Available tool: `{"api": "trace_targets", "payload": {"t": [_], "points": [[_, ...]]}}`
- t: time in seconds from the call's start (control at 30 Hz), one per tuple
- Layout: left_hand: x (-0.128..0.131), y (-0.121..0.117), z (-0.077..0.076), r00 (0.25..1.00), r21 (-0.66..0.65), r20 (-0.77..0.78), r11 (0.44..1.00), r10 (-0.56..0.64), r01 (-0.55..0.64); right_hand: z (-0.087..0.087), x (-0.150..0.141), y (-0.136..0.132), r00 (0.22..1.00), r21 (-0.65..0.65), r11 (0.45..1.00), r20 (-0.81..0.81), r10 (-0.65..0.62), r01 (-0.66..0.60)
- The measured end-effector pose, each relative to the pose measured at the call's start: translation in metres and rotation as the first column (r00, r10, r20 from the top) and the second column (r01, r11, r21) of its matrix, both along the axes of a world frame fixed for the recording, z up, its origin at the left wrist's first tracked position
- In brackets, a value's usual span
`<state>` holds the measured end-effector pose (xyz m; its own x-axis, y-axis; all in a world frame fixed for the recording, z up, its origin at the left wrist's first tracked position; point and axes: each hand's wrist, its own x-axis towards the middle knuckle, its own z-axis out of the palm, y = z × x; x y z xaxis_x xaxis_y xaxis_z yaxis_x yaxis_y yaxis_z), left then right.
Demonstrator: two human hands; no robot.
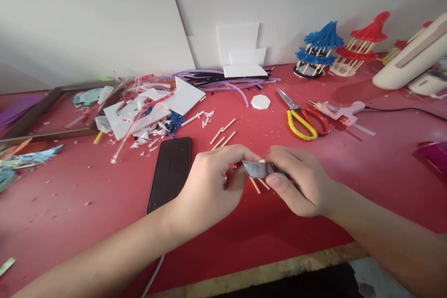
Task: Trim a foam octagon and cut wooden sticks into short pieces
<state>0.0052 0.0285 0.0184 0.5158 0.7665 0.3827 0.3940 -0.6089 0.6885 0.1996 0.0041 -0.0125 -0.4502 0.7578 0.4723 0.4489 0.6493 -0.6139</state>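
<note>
My right hand (296, 179) is closed around the dark handle of a small knife with a short, broad grey blade (254, 169). The blade points left, up against the fingers of my left hand (220, 177). Those fingers are pinched together, and a pale end of a wooden stick (261, 161) shows just above the blade. How much of the stick lies inside the grip is hidden. Short wooden sticks (255, 185) lie on the red table below the blade. Several more cut sticks (223, 136) lie just beyond my hands.
A black phone (171, 172) lies left of my hands. Scissors (303, 118) and a pink glue gun (340, 111) lie right. White scraps (139, 111), a white octagon (260, 101) and purple pipe cleaners (223, 84) lie behind. Blue (315, 51) and red (363, 46) stick towers stand at the back.
</note>
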Motion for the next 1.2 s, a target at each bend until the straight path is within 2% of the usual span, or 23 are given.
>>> {"api": "trace_targets", "payload": {"t": [0.2,0.43,0.73,0.83,0.9,0.97,1.0,1.03,1.1,1.2], "points": [[-0.001,0.0,-0.001,1.0,0.013,-0.001,1.0,-0.018,0.018,0.002,0.0,0.001,1.0,-0.02,1.0,-0.009,0.006,-0.006],[-0.006,0.002,-0.003,0.993,0.118,0.029,0.987,-0.111,0.107,0.002,-0.001,-0.001,0.999,-0.03,0.998,-0.022,0.048,-0.048],[-0.004,0.004,-0.005,0.996,0.133,0.055,0.989,-0.07,0.063,0.005,-0.005,0.004,1.0,0.021,1.0,-0.005,0.012,-0.012],[-0.005,0.001,-0.001,0.996,0.116,0.07,0.992,-0.055,0.047,0.008,0.001,0.009,1.0,0.02,1.0,0.019,0.008,-0.008],[-0.008,-0.002,0.005,0.988,0.134,0.108,0.986,-0.109,0.094,0.009,0.014,0.016,0.997,0.0,0.998,0.028,-0.067,0.067],[-0.01,-0.005,0.01,0.967,0.164,0.165,0.973,-0.192,0.165,0.009,0.029,0.024,0.953,-0.028,0.953,0.012,-0.302,0.303],[-0.011,-0.005,0.011,0.968,0.16,0.166,0.974,-0.187,0.161,0.01,0.034,0.027,0.927,-0.007,0.928,-0.031,-0.373,0.373],[-0.01,-0.004,0.011,0.973,0.162,0.187,0.981,-0.136,0.106,0.01,0.038,0.029,0.9,-0.009,0.905,-0.099,-0.425,0.426],[-0.006,0.0,0.007,0.981,0.101,0.195,0.995,0.0,-0.02,0.012,0.035,0.029,0.92,0.013,0.93,-0.155,-0.361,0.367],[0.002,0.008,-0.002,0.985,0.02,0.164,0.999,0.045,-0.049,0.013,0.018,0.023,0.99,-0.005,0.991,-0.031,-0.136,0.136]]}}
